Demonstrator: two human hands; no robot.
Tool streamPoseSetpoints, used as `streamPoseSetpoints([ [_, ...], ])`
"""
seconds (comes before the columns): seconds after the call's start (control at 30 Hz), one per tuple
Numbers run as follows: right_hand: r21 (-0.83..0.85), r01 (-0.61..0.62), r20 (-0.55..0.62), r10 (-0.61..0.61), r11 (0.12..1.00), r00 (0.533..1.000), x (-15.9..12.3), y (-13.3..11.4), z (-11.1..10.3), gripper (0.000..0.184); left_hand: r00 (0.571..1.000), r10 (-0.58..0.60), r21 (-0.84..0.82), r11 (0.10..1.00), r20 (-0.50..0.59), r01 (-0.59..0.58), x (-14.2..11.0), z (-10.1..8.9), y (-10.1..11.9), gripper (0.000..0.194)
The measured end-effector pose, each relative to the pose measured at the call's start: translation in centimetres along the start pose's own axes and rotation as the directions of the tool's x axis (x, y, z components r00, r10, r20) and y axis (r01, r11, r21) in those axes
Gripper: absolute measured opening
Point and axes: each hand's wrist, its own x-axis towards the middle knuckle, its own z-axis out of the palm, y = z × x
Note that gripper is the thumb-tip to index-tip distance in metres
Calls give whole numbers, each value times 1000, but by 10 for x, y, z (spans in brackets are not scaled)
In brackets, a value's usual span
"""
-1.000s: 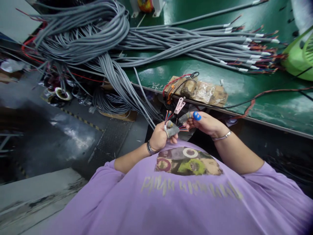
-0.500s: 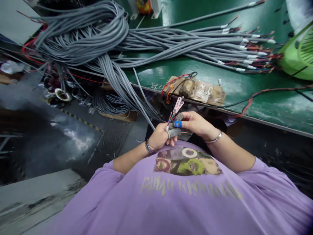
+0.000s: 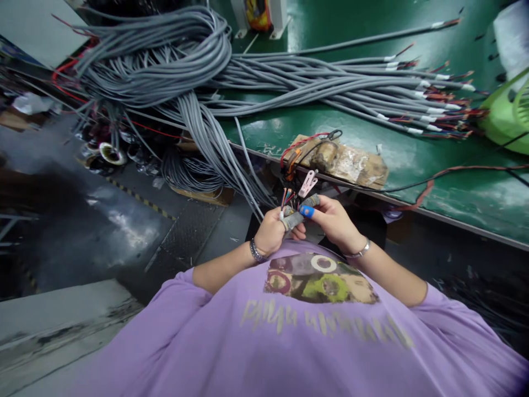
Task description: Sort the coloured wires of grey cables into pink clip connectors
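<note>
**Coloured wires worked by hand below the tabletop edge**

At far left, one pale roll lies on the floor. Above and to its right, one large grey cable coil rests on the tabletop, its strands too tangled to count. Below that sits one darker coil, on one cardboard box.

Next comes the left hand, fingers closed on the coloured wires, which stand up from its grip in front of the shirt; there are several, too small to number. The step in hand appears to be fingering these fine ends. The next move seems to call for a steady left grip and a light touch, so that the strands stay apart.

One pink clip is just above the fingers. The right hand, with one blue cover on its thumb, meets the left at the fingertips; I cannot tell whether it pinches a strand.

Beyond, one wooden block lies along the near edge. Farther right, many stripped cable ends overlap past counting, beside one green basket.
</note>
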Motion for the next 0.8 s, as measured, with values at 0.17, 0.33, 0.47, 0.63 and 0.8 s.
streamPoseSetpoints([
  [0.17,89,-60,-106,69,994,992,10,4,-3,36,998,56,9,998,1,-56,-2,-4,0,39],
  [0.33,185,-84,-135,110,979,985,13,4,-11,35,990,91,-39,995,-109,-96,-1,0,4,40],
  [0.47,56,-112,-8,112,992,994,11,2,-7,38,990,101,1,995,-101,-102,0,4,4,42],
  [0.63,38,-38,-101,42,999,994,12,9,-1,32,990,109,11,994,-85,-109,-2,2,4,39],
  [0.8,262,-49,-282,125,964,951,24,9,-14,44,989,133,-28,990,-58,-135,-5,-1,11,40],
])
